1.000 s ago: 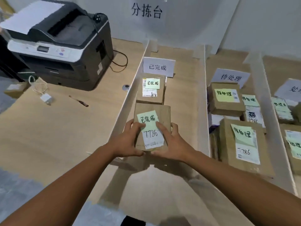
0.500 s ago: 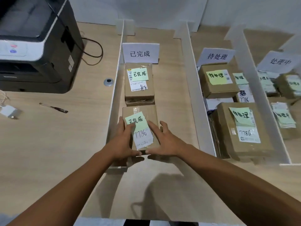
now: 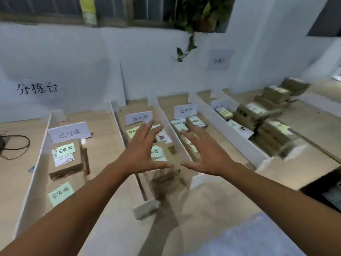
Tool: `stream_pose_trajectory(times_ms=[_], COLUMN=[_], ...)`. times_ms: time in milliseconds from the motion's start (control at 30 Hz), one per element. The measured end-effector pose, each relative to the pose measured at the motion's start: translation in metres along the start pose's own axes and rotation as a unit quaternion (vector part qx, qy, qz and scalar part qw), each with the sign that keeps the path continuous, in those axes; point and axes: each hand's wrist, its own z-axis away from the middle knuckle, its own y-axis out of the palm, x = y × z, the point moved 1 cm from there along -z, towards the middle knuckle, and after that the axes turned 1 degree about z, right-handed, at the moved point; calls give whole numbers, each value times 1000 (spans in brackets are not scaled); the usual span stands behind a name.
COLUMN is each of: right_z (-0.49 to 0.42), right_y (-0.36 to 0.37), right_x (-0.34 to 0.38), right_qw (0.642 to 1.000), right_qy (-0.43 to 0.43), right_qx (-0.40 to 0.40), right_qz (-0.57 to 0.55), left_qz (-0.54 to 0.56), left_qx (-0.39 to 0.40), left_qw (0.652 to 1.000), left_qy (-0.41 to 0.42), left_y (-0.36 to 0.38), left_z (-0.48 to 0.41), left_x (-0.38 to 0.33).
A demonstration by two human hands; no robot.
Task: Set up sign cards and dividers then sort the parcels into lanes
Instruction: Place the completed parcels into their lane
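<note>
My left hand (image 3: 141,153) and my right hand (image 3: 204,154) hang in the air with fingers spread, holding nothing, above the second lane. Between and below them lies a brown parcel (image 3: 162,154) with a green note. In the leftmost lane two brown parcels lie one behind the other: the far parcel (image 3: 65,159) and the near parcel (image 3: 60,194), each with a green note. White sign cards stand at the lane heads: the left sign card (image 3: 69,133), the second sign card (image 3: 139,118), the third sign card (image 3: 185,110). White dividers (image 3: 164,117) separate the lanes.
A stack of brown parcels (image 3: 271,115) fills the table at the far right. A white wall sign (image 3: 36,88) hangs at the left, and a plant (image 3: 190,41) trails down the wall. A black cable (image 3: 16,147) lies at the left edge.
Both hands let go of the near parcel in the leftmost lane and moved up and right over the second lane. The view swung to the right; the printer has left the frame.
</note>
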Motion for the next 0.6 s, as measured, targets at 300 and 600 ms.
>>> stream_pose_trajectory(times_ms=[300,600], right_z=[208,290], right_y=[-155,-225], right_x=[-177,-337], right_qw=[987,963], right_qy=[120,210], right_qx=[-90,-153], right_qz=[59,71], left_qz=[51,85], left_qx=[10,33], left_qw=[991,981], left_qy=[120,174], left_y=[127,228], left_z=[-113,-246], left_x=[-258,-392])
